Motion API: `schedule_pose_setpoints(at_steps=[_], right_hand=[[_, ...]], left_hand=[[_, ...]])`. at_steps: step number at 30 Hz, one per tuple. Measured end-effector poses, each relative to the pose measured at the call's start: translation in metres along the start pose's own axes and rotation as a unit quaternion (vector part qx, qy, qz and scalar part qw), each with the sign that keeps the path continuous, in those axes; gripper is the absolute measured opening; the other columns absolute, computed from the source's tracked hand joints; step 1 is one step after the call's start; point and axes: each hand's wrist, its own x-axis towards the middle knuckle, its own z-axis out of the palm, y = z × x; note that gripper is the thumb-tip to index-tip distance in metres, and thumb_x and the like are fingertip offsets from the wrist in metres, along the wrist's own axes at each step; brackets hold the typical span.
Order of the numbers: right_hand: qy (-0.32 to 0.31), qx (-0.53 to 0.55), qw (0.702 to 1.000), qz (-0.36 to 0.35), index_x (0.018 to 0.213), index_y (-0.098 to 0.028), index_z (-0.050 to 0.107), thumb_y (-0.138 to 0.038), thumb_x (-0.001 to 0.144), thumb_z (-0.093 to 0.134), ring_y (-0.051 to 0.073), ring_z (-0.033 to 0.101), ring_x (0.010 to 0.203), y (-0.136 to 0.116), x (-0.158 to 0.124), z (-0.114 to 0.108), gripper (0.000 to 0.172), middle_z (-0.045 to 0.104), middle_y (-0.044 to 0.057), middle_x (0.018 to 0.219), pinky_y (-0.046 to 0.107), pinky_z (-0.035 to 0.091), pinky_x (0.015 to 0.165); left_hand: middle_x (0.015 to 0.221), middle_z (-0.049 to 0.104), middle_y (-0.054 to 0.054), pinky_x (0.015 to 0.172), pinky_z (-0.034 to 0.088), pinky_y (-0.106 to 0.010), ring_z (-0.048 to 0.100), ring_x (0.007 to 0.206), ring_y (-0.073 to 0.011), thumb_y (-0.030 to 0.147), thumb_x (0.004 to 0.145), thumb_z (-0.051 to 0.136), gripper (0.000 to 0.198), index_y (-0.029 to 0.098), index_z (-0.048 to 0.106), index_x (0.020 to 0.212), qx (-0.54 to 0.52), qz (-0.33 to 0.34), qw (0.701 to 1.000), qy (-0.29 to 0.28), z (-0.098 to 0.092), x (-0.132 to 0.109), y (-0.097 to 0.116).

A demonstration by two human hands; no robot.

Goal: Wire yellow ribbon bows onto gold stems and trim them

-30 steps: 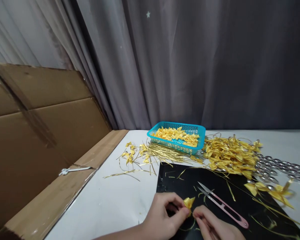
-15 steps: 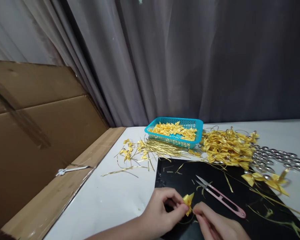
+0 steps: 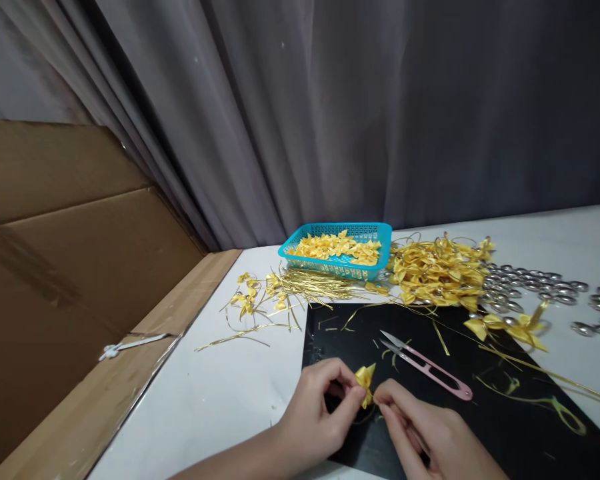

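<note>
A small yellow ribbon bow [image 3: 365, 381] is pinched between both hands above the black mat [image 3: 480, 413]. My left hand [image 3: 316, 415] grips it from the left with thumb and fingers closed. My right hand [image 3: 430, 440] pinches it from the right, fingers closed; a thin gold wire trails below the bow. Pink thread snips [image 3: 425, 365] lie on the mat just right of the hands.
A blue basket [image 3: 380, 257] of yellow ribbon pieces stands at the back, with gold wires [image 3: 310, 287] and a pile of yellow bows [image 3: 437, 273] beside it. Silver rings [image 3: 535, 287] lie at the right. A cardboard box [image 3: 70, 267] is at the left.
The view has shifted, so everything sits higher and further left in frame. Both hands keep pinching the bow, turning it slightly.
</note>
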Motion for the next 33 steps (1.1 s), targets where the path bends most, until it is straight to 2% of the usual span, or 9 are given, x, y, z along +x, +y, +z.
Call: schedule_pose_setpoints(at_steps=[6, 12, 18, 24, 30, 33], right_hand=[[0.003, 0.001, 1.000, -0.008, 0.079, -0.021, 0.046, -0.019, 0.094, 0.030, 0.011, 0.050, 0.043, -0.0016, 0.0012, -0.0033, 0.021, 0.049, -0.004, 0.055, 0.021, 0.033, 0.043], [-0.001, 0.017, 1.000, -0.006, 0.080, -0.021, 0.046, -0.018, 0.093, 0.031, 0.011, 0.047, 0.044, -0.0037, 0.0024, -0.0040, 0.020, 0.050, -0.003, 0.058, 0.021, 0.032, 0.045], [-0.008, 0.021, 1.000, 0.015, 0.079, -0.021, 0.046, -0.020, 0.094, 0.030, 0.012, 0.049, 0.047, -0.0045, 0.0019, -0.0063, 0.022, 0.050, -0.002, 0.057, 0.022, 0.033, 0.047], [-0.004, 0.031, 0.999, 0.012, 0.080, -0.021, 0.047, -0.019, 0.093, 0.030, 0.012, 0.049, 0.046, -0.0052, 0.0009, -0.0059, 0.021, 0.052, -0.001, 0.059, 0.022, 0.033, 0.046], [-0.015, 0.033, 0.999, 0.032, 0.080, -0.021, 0.047, -0.022, 0.094, 0.029, 0.012, 0.050, 0.047, -0.0039, 0.0023, -0.0063, 0.022, 0.050, -0.002, 0.057, 0.022, 0.033, 0.047], [-0.020, 0.041, 0.998, 0.039, 0.081, -0.021, 0.047, -0.022, 0.094, 0.029, 0.013, 0.051, 0.049, -0.0045, 0.0029, -0.0064, 0.023, 0.052, -0.001, 0.059, 0.022, 0.034, 0.048]], left_hand=[[0.070, 0.058, -0.005, 0.061, 0.044, -0.023, 0.055, 0.066, -0.0142, 0.028, 0.084, 0.053, 0.019, 0.014, 0.054, 0.071, -0.002, 0.004, 0.999, 0.047, 0.0019, -0.0009, 0.0021], [0.073, 0.060, -0.007, 0.063, 0.045, -0.023, 0.057, 0.068, -0.0144, 0.026, 0.087, 0.050, 0.019, 0.013, 0.055, 0.074, 0.032, 0.042, 0.999, 0.009, 0.0000, -0.0028, 0.0011], [0.074, 0.061, -0.007, 0.063, 0.046, -0.024, 0.057, 0.069, -0.0150, 0.028, 0.087, 0.051, 0.020, 0.013, 0.058, 0.076, 0.025, 0.013, 0.998, 0.050, 0.0002, -0.0021, 0.0016], [0.074, 0.063, -0.007, 0.061, 0.045, -0.023, 0.057, 0.067, -0.0146, 0.025, 0.087, 0.049, 0.020, 0.012, 0.061, 0.078, 0.058, 0.062, 0.996, -0.007, -0.0023, 0.0001, 0.0028], [0.074, 0.063, -0.007, 0.062, 0.046, -0.023, 0.059, 0.068, -0.0146, 0.025, 0.086, 0.051, 0.019, 0.013, 0.060, 0.075, 0.052, 0.026, 0.997, 0.047, -0.0016, -0.0019, 0.0027], [0.074, 0.064, -0.007, 0.063, 0.048, -0.023, 0.060, 0.069, -0.0145, 0.024, 0.086, 0.051, 0.018, 0.013, 0.061, 0.076, 0.058, 0.035, 0.996, 0.051, -0.0018, -0.0025, 0.0038]])
